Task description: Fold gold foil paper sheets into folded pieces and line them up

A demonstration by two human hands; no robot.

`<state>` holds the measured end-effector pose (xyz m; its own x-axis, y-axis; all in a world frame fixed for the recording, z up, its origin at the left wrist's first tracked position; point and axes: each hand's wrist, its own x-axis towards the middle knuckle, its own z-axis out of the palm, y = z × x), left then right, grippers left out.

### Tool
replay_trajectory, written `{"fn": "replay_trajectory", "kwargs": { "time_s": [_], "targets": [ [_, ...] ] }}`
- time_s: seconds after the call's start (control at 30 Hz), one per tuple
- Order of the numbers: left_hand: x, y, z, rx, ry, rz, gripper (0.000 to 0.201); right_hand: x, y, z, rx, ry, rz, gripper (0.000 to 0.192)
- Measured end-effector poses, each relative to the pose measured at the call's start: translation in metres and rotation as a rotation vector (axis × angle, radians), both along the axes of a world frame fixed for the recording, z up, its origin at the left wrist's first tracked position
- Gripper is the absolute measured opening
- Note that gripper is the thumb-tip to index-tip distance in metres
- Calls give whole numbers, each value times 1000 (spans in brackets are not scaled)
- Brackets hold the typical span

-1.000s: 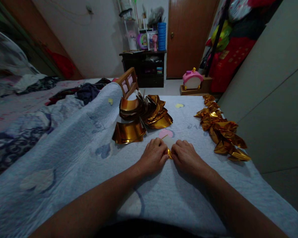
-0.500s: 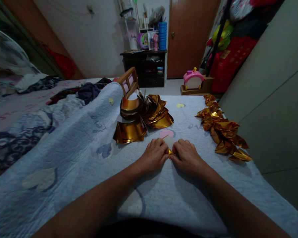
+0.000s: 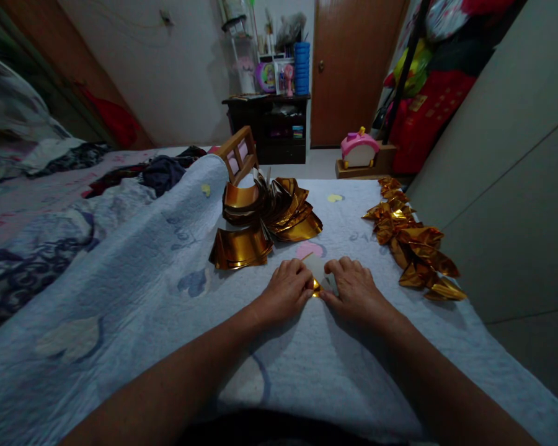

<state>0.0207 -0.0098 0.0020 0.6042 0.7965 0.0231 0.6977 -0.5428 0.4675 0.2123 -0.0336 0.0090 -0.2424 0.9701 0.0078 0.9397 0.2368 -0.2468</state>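
"Where is the sheet (image 3: pixel 316 265) lying?"

"It's lying on the blue cloth (image 3: pixel 167 347), between the two hands, just on the near side of a pink heart (image 3: pixel 309 249) in the pattern."

"How is it looking?"

"Mostly pale and matte. Its dull side is facing up, and a thin brownish line is running along part of its far edge. At the near edge a small patch of shiny gold is showing between the thumbs, catching the light. The hands are hiding the rest, so I can't tell its full outline."

"What is the left hand (image 3: pixel 287 290) doing?"

"Its fingers are curling in tight, and thumb and forefinger are pinching the sheet at the left of the gold patch."

"And the right hand (image 3: pixel 356 291)?"

"That one is opening wider: its thumb is reaching to the gold patch, while the forefinger is standing apart from the thumb, above the pale part."

"What else is gleaming?"

"Beyond the left hand, stacks (image 3: pixel 244 248) of gold sheets are curving and fanning out, smooth and mirror-like, some edges showing pale. Off to the right, folded pieces (image 3: pixel 416 241) are lying in a long row, crinkled and pointed, overlapping one another near the edge of the cloth."
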Motion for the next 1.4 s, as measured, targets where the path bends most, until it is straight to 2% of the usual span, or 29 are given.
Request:
{"fn": "replay_trajectory", "kwargs": {
  "time_s": [0.27, 0.33, 0.47, 0.53, 0.67, 0.8, 0.9, 1.03, 1.13, 1.23, 1.33, 1.4],
  "targets": [
    [0, -1, -1, -1, -25, 24, 5, 15, 4, -4, -15, 8, 19, 37],
    [-1, -2, -3, 22, -65, 53, 16, 18, 5, -4, -13, 34, 33, 37],
    [-4, -2, -10, 63, -130, 101, 59, 20, 8, -4, -1, 117, 75, 34],
    [-5, 0, -13, 59, -158, 82, 71, 18, 9, -4, 2, 164, 73, 41],
    [-8, 2, -11, 44, -249, 22, 80, 10, 10, -7, 30, 251, 72, 74],
    [-8, 1, -6, 63, -360, -22, 89, 2, 12, -10, 23, 366, 52, 96],
    [-7, 0, -6, 112, -399, -50, 97, -1, 12, -7, -63, 514, 59, 100],
    [-8, 0, -9, 147, -471, -12, 99, -3, 11, -2, -171, 712, 27, 89],
    [-7, 0, -10, 35, -657, 101, 98, -4, 12, -1, -181, 937, -27, 81],
    [-4, 3, -9, -277, -881, 172, 92, -6, 13, -2, -236, 1215, -54, 73],
    [0, 7, -7, -602, -1019, 133, 65, -8, 14, -3, -312, 1367, -74, 64],
    [2, 8, -5, -691, -1073, 121, 49, -9, 14, -5, -335, 1401, -90, 61]
  ]
}}
